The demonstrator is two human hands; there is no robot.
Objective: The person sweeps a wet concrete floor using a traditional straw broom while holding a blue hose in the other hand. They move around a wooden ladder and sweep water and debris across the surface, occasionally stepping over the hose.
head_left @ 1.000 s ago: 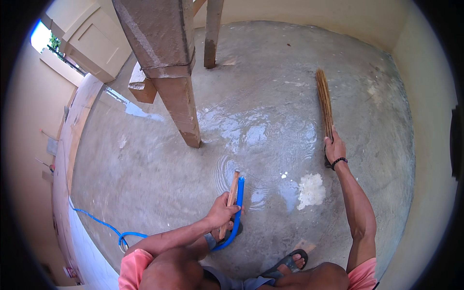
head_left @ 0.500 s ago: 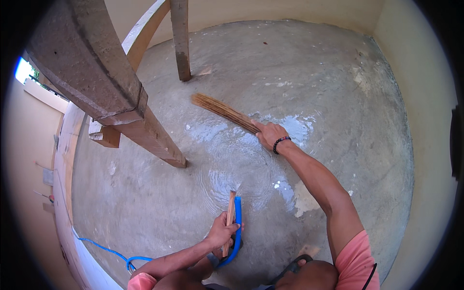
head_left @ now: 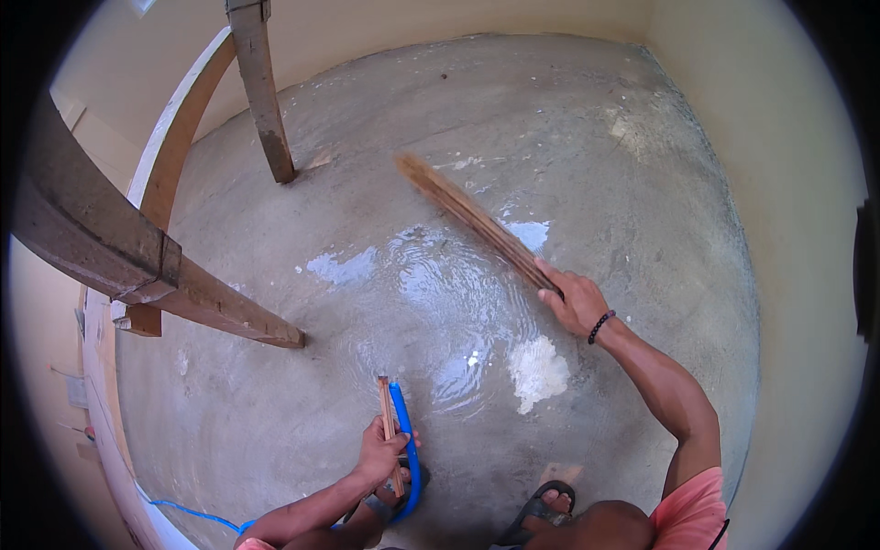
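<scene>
My right hand grips the lower end of a short stick broom, its frayed tan bristle end pointing away to the far left, over the floor. Lower down, my left hand is closed around a blue hose and a thin wooden strip, held side by side with both ends pointing forward. Water spreads in ripples over the grey concrete floor ahead of the hose. Whether the broom's tip touches the floor, I cannot tell.
Thick wooden posts and a curved beam stand at the left. Beige walls bound the floor at the back and right. A sandalled foot is at the bottom. A pale patch marks the floor, and more hose trails lower left.
The broom and my right hand have moved to the right and slightly nearer. The view has shifted, so the posts sit further left. Both hands keep their holds.
</scene>
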